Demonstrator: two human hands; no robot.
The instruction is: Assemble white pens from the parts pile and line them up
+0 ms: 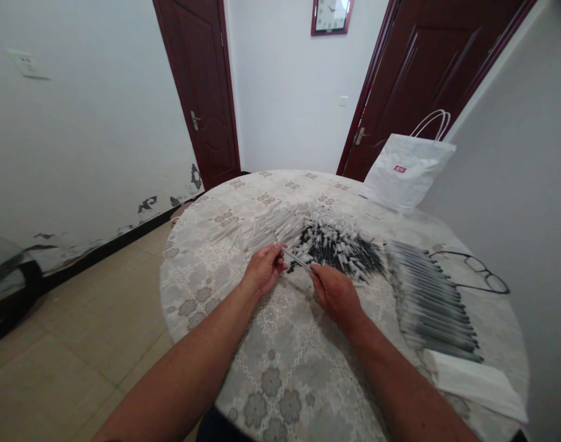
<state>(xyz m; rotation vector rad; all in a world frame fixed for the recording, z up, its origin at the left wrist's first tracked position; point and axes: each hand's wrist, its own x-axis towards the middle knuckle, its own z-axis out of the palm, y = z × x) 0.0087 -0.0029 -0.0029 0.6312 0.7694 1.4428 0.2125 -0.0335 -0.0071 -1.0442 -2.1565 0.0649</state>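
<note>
Between my two hands runs a slim pen, grey and translucent, slanting down to the right. My left hand pinches its upper left end. At the lower right end, my right hand closes its fingers and thumb on it. Just beyond the hands lies a loose heap of pen parts: pale translucent tubes on the left, dark thin refills in the middle and small white pieces behind them. To the right, a row of dark-tipped pens lies side by side.
A round table with a flowered cloth bears everything. Glasses lie right of the pen row, with a folded white cloth or paper in front of it. A white paper bag stands at the back right.
</note>
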